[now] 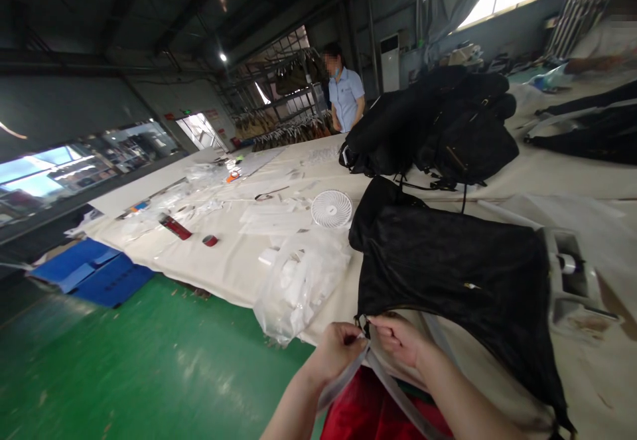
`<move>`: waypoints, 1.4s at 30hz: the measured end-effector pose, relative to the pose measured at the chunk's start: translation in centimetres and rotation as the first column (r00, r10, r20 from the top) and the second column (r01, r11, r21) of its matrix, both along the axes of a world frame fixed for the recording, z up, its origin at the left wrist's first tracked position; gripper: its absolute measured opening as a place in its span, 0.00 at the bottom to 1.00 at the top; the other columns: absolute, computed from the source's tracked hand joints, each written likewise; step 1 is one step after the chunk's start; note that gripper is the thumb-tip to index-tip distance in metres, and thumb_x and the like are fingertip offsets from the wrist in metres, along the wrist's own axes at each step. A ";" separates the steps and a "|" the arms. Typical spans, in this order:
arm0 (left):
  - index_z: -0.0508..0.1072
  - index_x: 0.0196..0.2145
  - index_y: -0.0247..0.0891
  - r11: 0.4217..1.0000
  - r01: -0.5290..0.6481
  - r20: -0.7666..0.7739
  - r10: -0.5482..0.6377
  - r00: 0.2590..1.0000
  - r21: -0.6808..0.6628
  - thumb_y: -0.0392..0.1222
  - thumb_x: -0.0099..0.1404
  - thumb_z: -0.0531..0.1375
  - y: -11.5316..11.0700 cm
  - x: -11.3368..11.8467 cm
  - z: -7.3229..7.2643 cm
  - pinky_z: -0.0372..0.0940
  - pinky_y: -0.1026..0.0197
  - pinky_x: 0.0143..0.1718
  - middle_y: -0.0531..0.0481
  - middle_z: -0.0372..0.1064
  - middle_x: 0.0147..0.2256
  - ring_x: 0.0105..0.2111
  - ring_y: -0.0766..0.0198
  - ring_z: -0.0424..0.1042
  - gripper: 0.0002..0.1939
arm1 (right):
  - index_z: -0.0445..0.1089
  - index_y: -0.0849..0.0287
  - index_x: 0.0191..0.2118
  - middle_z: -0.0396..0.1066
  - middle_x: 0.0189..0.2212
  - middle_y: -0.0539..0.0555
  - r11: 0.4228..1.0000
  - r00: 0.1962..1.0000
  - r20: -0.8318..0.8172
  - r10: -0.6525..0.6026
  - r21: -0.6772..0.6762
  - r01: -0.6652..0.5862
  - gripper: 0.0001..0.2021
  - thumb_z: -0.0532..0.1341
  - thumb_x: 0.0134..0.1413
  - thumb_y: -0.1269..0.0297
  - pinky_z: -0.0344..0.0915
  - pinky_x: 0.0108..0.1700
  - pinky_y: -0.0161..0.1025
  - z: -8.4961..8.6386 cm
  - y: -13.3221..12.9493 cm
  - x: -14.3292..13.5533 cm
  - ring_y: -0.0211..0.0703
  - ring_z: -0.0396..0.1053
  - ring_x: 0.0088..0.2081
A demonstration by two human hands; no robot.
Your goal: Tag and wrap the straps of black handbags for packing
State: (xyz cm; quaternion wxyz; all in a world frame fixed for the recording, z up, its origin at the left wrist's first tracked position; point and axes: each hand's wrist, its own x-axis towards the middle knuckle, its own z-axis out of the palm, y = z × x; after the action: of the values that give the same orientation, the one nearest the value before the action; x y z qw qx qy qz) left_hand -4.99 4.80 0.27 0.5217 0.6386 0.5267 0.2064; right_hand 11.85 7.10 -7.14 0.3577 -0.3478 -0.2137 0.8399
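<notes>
A black fabric item point(448, 261) with a small metallic zip pull lies spread on the table before me. At its near left corner, my left hand point(339, 348) pinches the light grey strap point(385, 383) close to a small black fitting point(365, 325). My right hand point(401, 339) is on the other side of that fitting, its fingers closed around the corner and strap end. The strap hangs down in two lengths below my hands, over red cloth point(361, 408) at my lap. Fingers hide the exact joint between strap and fitting.
A heap of black bags or garments point(438, 121) lies behind. Left of the black item are a clear plastic bag point(301, 281), a white round fan point(331, 208), a tape roll point(210, 240) and a red can point(175, 225). A grey tape dispenser point(572, 274) stands right. A person point(346, 91) stands across the table.
</notes>
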 end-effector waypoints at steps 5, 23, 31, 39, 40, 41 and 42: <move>0.56 0.16 0.37 0.990 -0.081 -0.157 0.099 0.983 0.116 0.46 0.57 0.56 -0.4 0.9 -1.0 0.45 0.65 0.23 0.57 0.45 0.19 0.23 0.70 0.50 0.17 | 0.53 0.57 0.16 0.48 0.11 0.39 0.999 0.999 -0.032 -0.029 -0.016 0.029 0.21 0.67 0.39 0.58 0.35 0.19 0.33 -0.4 0.1 0.0 0.27 0.41 0.15; 0.63 0.18 0.38 0.937 -0.332 -0.241 0.350 0.905 0.113 0.55 0.65 0.50 -1.0 1.9 -1.3 0.52 0.65 0.20 0.52 0.61 0.13 0.14 0.67 0.60 0.24 | 0.54 0.57 0.17 0.50 0.12 0.39 0.994 0.994 -0.029 -0.108 -0.007 0.108 0.21 0.69 0.39 0.59 0.35 0.19 0.34 -0.6 0.0 -0.6 0.26 0.40 0.15; 0.70 0.21 0.37 0.904 -0.075 -0.531 0.313 0.788 0.422 0.45 0.66 0.51 0.1 2.5 -0.3 0.45 0.60 0.25 0.45 0.70 0.21 0.21 0.65 0.62 0.19 | 0.54 0.56 0.15 0.50 0.10 0.40 0.986 0.987 0.013 -0.163 0.031 0.162 0.20 0.68 0.39 0.59 0.35 0.20 0.36 -0.6 -0.2 -1.1 0.28 0.41 0.15; 0.71 0.21 0.35 0.962 -0.002 -0.415 0.120 0.902 0.275 0.43 0.65 0.51 0.4 1.5 -2.0 0.49 0.64 0.25 0.51 0.66 0.21 0.24 0.67 0.62 0.18 | 0.53 0.55 0.15 0.48 0.11 0.40 0.979 0.983 0.046 -0.177 0.114 0.171 0.21 0.66 0.42 0.57 0.36 0.21 0.37 -1.3 -0.2 -1.7 0.30 0.39 0.16; 0.73 0.25 0.35 0.966 -0.004 -0.384 0.106 0.917 0.258 0.42 0.64 0.53 0.2 1.4 -2.2 0.50 0.65 0.25 0.51 0.68 0.23 0.24 0.67 0.62 0.14 | 0.53 0.55 0.15 0.48 0.10 0.40 0.977 0.983 0.045 -0.179 0.122 0.172 0.21 0.66 0.43 0.57 0.36 0.21 0.38 -1.3 -0.2 -1.7 0.30 0.39 0.16; 0.74 0.30 0.35 0.971 -0.011 -0.360 0.099 0.928 0.239 0.42 0.61 0.55 0.0 1.2 -2.3 0.51 0.65 0.25 0.52 0.69 0.25 0.25 0.67 0.63 0.10 | 0.52 0.55 0.14 0.47 0.10 0.40 0.976 0.983 0.045 -0.179 0.130 0.172 0.22 0.66 0.43 0.57 0.36 0.21 0.38 -1.3 -0.2 -1.7 0.30 0.39 0.16; 0.75 0.37 0.35 0.976 -0.023 -0.341 0.097 0.935 0.216 0.41 0.58 0.58 -0.1 1.1 -2.5 0.52 0.66 0.25 0.52 0.70 0.27 0.24 0.68 0.63 0.11 | 0.52 0.55 0.14 0.46 0.09 0.40 0.976 0.983 0.049 -0.178 0.136 0.170 0.22 0.66 0.44 0.56 0.36 0.21 0.38 -1.3 -0.2 -1.7 0.30 0.39 0.15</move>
State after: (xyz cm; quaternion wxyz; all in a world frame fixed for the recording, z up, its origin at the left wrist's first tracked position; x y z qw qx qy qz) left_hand -3.90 4.68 -2.20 0.3434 0.6997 0.6059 0.1595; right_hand 10.15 6.87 -8.43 0.4455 -0.3661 -0.2481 0.7784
